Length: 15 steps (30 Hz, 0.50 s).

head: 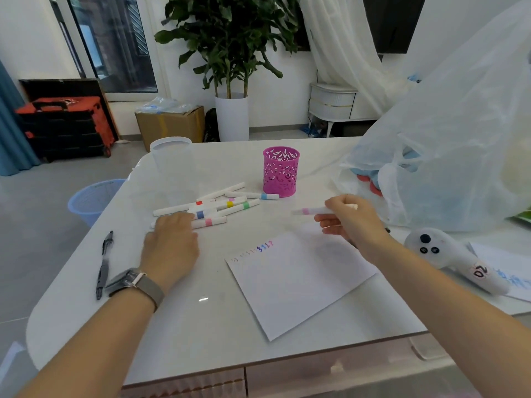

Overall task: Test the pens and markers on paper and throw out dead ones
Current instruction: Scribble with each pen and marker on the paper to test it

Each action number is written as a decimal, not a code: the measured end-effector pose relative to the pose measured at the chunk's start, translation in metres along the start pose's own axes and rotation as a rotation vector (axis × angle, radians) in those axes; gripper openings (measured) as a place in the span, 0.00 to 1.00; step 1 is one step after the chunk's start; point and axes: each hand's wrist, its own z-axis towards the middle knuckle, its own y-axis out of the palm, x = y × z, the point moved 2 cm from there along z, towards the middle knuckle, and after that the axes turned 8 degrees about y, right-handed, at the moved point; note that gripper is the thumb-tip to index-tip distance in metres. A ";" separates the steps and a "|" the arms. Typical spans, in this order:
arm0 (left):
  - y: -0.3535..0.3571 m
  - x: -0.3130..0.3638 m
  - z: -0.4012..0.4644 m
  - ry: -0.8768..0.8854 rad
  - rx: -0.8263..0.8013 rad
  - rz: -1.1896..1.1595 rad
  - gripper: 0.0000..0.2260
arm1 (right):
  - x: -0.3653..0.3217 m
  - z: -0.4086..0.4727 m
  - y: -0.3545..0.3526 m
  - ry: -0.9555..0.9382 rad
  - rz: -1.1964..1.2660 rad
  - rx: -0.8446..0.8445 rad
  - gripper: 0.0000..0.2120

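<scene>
My left hand (171,245) reaches forward, palm down, fingers relaxed and flat over the near edge of the marker pile (214,203) — touching the closest ones, gripping none. My right hand (352,222) hovers above the table (201,326), fingers curled round a pink-banded marker (311,210) whose blurred tip points toward nine o'clock. The paper (298,282) with its row of coloured scribbles lies at six o'clock from that hand — the pink holder (280,171) stands at eleven.

On your bench you see a white plastic bag (448,133) beside a white controller (448,258), with a potted plant (230,53) behind.
</scene>
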 end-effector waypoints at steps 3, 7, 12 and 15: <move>0.002 -0.018 0.002 -0.043 -0.065 0.040 0.18 | 0.001 0.008 -0.011 -0.221 -0.352 0.204 0.03; 0.004 -0.016 0.001 -0.016 -0.060 0.140 0.16 | 0.010 0.012 -0.016 -0.430 -0.829 0.277 0.04; 0.003 -0.001 0.003 0.067 -0.067 0.193 0.13 | 0.014 0.020 -0.022 -0.430 -1.082 0.418 0.10; 0.005 0.009 0.002 0.089 -0.136 0.168 0.12 | 0.017 0.025 -0.025 -0.440 -1.168 0.510 0.11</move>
